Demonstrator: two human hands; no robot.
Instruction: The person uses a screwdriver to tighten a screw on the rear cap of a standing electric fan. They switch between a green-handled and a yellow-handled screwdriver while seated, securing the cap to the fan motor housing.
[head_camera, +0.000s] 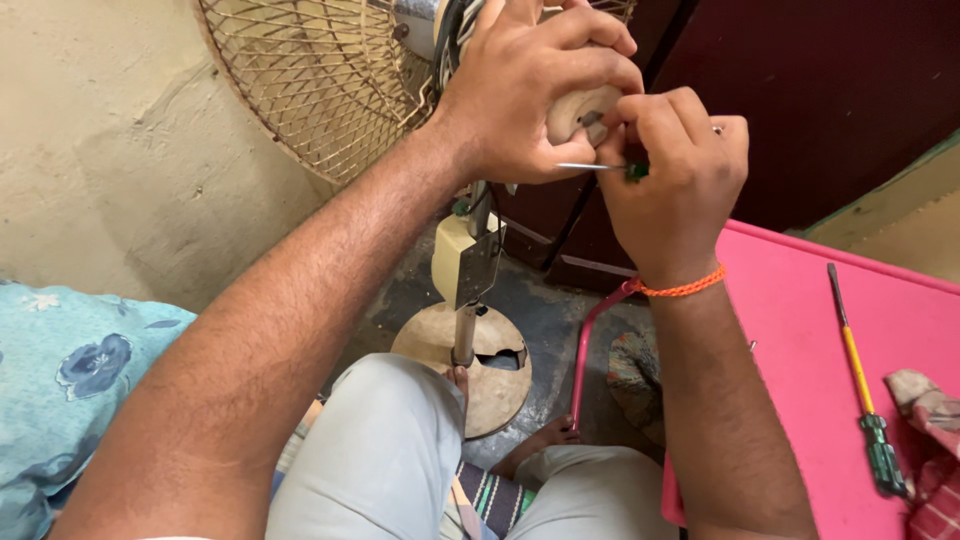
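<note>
One pink table (800, 330) beside seemingly plastered wall (110, 170).

A pink table (800, 330) carries a yellow-shafted, green-handled screwdriver (858, 385) with a crumpled cloth (930, 440) just beside it.

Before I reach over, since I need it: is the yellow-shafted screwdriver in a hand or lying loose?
Lying loose. The screwdriver rests flat on the pink table, apart from both hands.
</note>
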